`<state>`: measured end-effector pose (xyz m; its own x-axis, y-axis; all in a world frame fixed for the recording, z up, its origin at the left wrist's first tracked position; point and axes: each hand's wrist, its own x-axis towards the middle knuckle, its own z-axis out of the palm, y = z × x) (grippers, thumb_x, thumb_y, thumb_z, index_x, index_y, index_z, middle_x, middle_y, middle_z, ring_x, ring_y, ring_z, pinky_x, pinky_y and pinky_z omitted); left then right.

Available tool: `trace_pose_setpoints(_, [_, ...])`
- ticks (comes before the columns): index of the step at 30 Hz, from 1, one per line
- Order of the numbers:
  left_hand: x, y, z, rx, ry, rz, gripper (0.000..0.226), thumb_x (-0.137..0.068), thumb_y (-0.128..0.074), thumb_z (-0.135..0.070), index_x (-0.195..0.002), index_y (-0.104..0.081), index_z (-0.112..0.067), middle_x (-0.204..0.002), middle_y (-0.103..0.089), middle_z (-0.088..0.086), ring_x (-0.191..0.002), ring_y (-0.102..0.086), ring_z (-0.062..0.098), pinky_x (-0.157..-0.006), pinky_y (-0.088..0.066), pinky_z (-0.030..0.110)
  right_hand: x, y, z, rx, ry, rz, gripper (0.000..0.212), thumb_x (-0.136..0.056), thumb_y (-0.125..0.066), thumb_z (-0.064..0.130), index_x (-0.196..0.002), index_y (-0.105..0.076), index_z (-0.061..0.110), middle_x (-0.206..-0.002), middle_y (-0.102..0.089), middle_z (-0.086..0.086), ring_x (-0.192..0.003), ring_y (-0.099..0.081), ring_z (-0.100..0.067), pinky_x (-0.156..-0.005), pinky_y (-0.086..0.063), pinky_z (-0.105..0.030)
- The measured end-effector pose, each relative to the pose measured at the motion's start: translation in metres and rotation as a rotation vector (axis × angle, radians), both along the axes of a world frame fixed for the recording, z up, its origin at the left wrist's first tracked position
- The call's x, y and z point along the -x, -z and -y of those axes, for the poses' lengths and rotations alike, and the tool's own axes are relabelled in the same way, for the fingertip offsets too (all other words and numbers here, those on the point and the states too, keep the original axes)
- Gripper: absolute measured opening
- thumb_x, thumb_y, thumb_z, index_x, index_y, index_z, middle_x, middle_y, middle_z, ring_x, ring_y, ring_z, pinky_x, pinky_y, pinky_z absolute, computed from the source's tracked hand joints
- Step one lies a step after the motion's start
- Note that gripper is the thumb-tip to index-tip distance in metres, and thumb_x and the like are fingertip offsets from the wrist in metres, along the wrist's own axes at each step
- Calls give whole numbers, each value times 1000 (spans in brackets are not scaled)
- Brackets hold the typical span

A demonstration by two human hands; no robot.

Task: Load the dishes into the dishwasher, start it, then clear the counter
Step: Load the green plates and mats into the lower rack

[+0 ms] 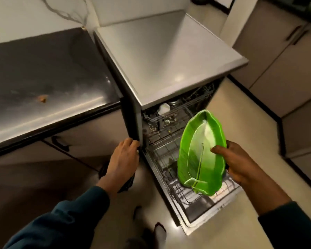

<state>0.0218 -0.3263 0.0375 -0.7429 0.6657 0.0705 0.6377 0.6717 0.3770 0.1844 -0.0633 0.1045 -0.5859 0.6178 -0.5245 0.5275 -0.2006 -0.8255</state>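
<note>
Fingers (221,152) of my right hand (241,166) pinch the plate (201,153) at its 3 o'clock rim, thumb on the face, the rest hidden behind. I hold it on edge over the lower rack (171,159), long axis running 12 to 6, bottom tip just above the wires. My left hand (123,157) rests at 9 o'clock on the dishwasher (169,56) side edge, fingers curled around it. I judge the right hand alone lowers the plate straight toward 6 into the tines.
</note>
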Motion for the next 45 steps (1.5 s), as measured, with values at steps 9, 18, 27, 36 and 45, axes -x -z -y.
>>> trace_pose_setpoints(9, [-37,125,-56,143,53,290,25,-91,-51,-14,-115,-58,-12,-115,-53,6,-98,-57,29,-80,-51,41,-40,111,-36,-530,-56,315,25,-86,-60,8,-110,-66,14,-86,-67,-9,-68,-56,-20,-59,-37,-27])
trace_pose_setpoints(18, [-95,228,-128,248,110,486,29,-78,-60,-2,-105,-64,-11,-99,-61,12,-80,-62,35,-65,-51,39,-58,201,-151,-793,33,472,35,-91,-51,11,-125,-59,18,-101,-69,-22,-89,-63,-39,-76,-47,-35])
trace_pose_setpoints(27, [-191,335,-222,375,134,653,37,-91,-43,-17,-127,-51,-15,-124,-53,7,-111,-54,25,-91,-43,33,-47,314,-252,-910,-97,485,38,-92,-48,12,-128,-55,20,-97,-67,-24,-86,-61,-42,-71,-45,-38])
trace_pose_setpoints(36, [-221,414,-228,508,214,605,52,-92,-38,-27,-142,-39,-13,-142,-38,-3,-129,-44,24,-103,-41,35,-24,377,-313,-960,-241,457,44,-92,-47,7,-134,-51,19,-101,-67,-25,-87,-60,-43,-68,-45,-41])
trace_pose_setpoints(45, [-235,438,-210,458,189,729,51,-68,-33,-27,-95,-74,-14,-78,-73,1,-56,-67,11,-44,-47,20,-13,471,-327,-866,-596,586,38,-94,-53,15,-132,-51,15,-98,-65,-21,-85,-63,-36,-64,-42,-34])
